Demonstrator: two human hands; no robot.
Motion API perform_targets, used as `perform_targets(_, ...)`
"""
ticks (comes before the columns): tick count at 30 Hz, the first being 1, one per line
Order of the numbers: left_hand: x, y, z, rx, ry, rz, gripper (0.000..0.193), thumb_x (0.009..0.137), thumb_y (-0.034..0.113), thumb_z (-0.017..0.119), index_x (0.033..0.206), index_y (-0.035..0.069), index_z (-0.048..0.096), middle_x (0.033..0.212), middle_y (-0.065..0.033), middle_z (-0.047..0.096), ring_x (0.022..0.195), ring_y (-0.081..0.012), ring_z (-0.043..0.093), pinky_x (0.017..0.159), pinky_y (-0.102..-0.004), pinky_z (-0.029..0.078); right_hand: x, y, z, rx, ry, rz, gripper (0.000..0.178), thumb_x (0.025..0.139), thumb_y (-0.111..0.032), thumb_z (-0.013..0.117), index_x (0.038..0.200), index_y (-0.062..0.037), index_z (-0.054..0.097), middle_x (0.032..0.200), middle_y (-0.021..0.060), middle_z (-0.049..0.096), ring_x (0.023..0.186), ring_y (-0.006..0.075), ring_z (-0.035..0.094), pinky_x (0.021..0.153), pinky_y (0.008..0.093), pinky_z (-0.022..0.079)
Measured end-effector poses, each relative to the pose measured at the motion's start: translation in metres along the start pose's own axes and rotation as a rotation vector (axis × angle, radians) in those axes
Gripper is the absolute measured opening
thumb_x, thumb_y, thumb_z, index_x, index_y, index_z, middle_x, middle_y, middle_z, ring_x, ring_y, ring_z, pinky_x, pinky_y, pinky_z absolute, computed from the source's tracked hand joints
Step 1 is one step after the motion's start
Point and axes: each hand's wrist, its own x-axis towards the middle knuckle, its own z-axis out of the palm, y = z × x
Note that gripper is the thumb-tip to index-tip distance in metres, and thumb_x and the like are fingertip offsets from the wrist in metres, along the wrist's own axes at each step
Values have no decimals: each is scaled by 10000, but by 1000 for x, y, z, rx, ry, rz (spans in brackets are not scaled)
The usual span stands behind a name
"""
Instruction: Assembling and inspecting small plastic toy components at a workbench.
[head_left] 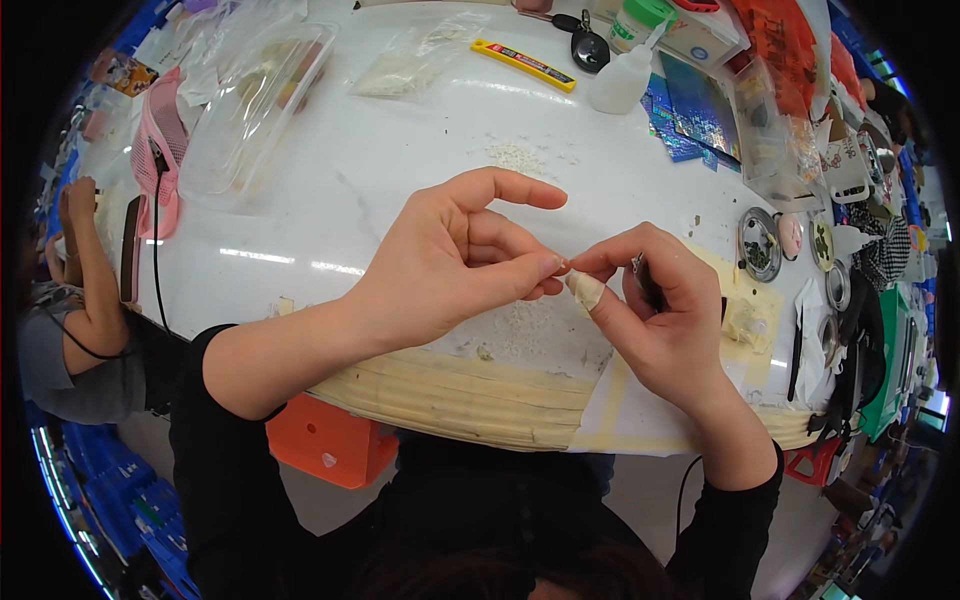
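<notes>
The smooth white worktop [240, 285] spanned most of the view, its curved front edge covered by long cream tape strips [470, 395], perhaps to cushion it. A clear rectangular plastic container [215, 175] lay off left, apparently out of the forearms' way. The left hand [430, 250] and right hand [660, 320] met in fingertip pinches, probably to steady each other. The right's curled fingers gripped a dark metallic object [648, 285], seemingly leaving thumb and forefinger usable; a beige wrap [587, 291] covered that thumb, likely for protection. Between the pinched fingertips sat a tiny pale piece [563, 268], too small to identify.
</notes>
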Motion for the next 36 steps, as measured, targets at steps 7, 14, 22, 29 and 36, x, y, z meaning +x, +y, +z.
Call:
perform_targets(7, -4, -2, 3, 44, -16, 23, 455, 901, 8, 631, 1315, -39, 448, 872, -86, 717, 826, -93, 673, 769, -219, 548, 0, 0, 5, -135, -4, -145, 169, 738, 40, 657, 891, -26, 632, 804, 57, 589, 646, 130, 613, 550, 248, 477)
perform_targets(14, -5, -2, 4, 7, -27, 48, 399, 906, 19, 627, 1276, -40, 488, 878, -87, 713, 837, -107, 679, 770, -225, 551, -1, 0, 6, -124, -13, -140, 204, 718, 54, 647, 906, -7, 597, 852, 75, 584, 689, 166, 653, 620, 264, 552)
perform_targets(22, -3, -4, 0, -97, -102, -95, 109, 923, 80, 633, 943, -27, 629, 893, -106, 694, 854, -159, 699, 748, -257, 577, 1, 0, 4, -130, -20, -205, 207, 704, 65, 651, 891, -2, 595, 846, 70, 581, 684, 156, 647, 604, 254, 568)
perform_targets(29, -3, -8, -2, -21, -111, 6, 67, 914, 43, 632, 905, -22, 622, 883, -98, 692, 860, -143, 690, 741, -243, 568, 3, -1, 1, -179, -40, -254, 192, 746, -27, 700, 902, -14, 589, 842, 72, 591, 661, 182, 630, 582, 276, 544)
perform_targets(36, -3, -10, -1, 196, -27, 155, 54, 878, -16, 647, 923, -32, 672, 888, -91, 703, 823, -121, 676, 704, -236, 556, 0, 2, -5, -457, -163, -111, 295, 820, -276, 729, 856, -74, 517, 742, 47, 607, 600, 223, 598, 475, 322, 437)
